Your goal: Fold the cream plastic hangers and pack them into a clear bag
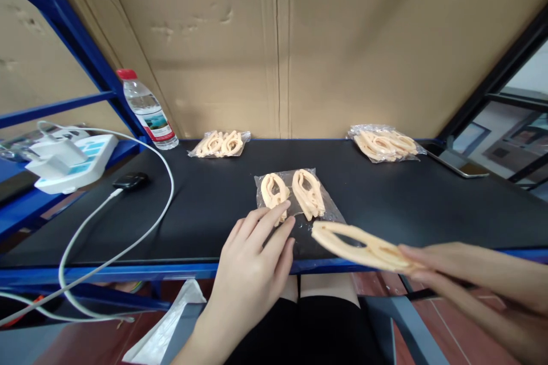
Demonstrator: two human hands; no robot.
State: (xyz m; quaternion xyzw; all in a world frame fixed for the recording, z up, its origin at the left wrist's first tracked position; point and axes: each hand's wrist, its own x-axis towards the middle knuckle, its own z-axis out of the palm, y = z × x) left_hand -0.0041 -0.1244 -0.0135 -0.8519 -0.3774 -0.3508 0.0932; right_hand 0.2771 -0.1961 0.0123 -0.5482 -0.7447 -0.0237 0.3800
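Note:
A clear plastic bag [299, 205] lies on the black table top [201, 205] with two pale orange plastic pieces [307, 191] inside it. My left hand [252, 262] rests flat on the bag's near left corner, fingers stretched out. My right hand [432, 271] comes in from the right and pinches a stack of the same pale orange looped pieces [355, 244], held level just above the bag's open near end.
Two filled bags lie at the table's back, one at centre left [220, 144] and one at right [385, 144]. A water bottle [148, 109], a white power strip [72, 162] with cable, and a small black device [131, 181] sit at left. Cardboard walls the back.

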